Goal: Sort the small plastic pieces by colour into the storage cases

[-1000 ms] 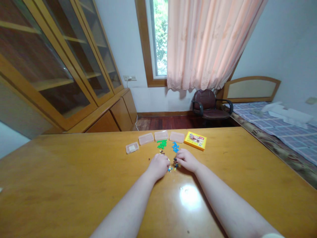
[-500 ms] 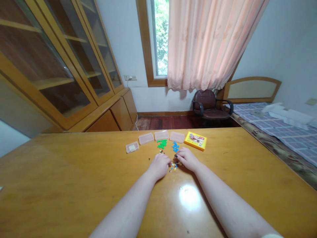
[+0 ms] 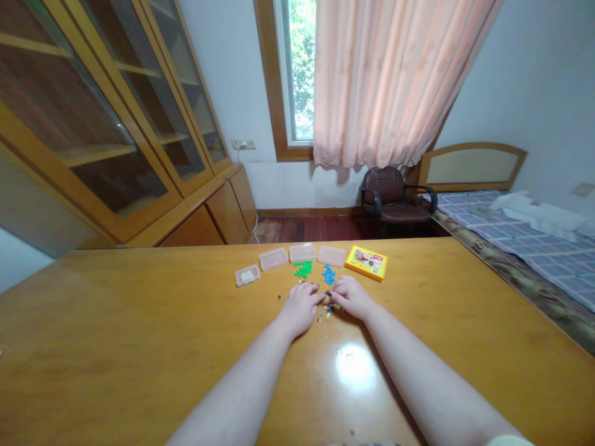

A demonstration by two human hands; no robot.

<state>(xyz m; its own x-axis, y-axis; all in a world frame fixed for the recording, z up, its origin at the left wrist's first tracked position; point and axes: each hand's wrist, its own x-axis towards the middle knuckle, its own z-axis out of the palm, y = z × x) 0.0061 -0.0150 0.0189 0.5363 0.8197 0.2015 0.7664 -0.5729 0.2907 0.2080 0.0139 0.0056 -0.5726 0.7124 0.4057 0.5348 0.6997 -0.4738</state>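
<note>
My left hand point(image 3: 300, 308) has slid right since the earlier frame, and its fingers point(image 3: 318, 298) now nearly meet my right hand point(image 3: 352, 297) just above a scatter of tiny multicoloured plastic pieces point(image 3: 328, 308) on the wooden table point(image 3: 139, 322). My fingers seem loosely together, but at this distance I cannot tell whether they pinch anything. Heaps of green pieces point(image 3: 303, 269) and blue pieces point(image 3: 329, 274) lie just ahead, near clear plastic boxes point(image 3: 273, 259).

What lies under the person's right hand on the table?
The right hand hovers low over the wooden table. Small coloured pieces lie just beside its fingers, toward the left hand's side. Anything directly beneath the palm is covered and cannot be seen.
</note>
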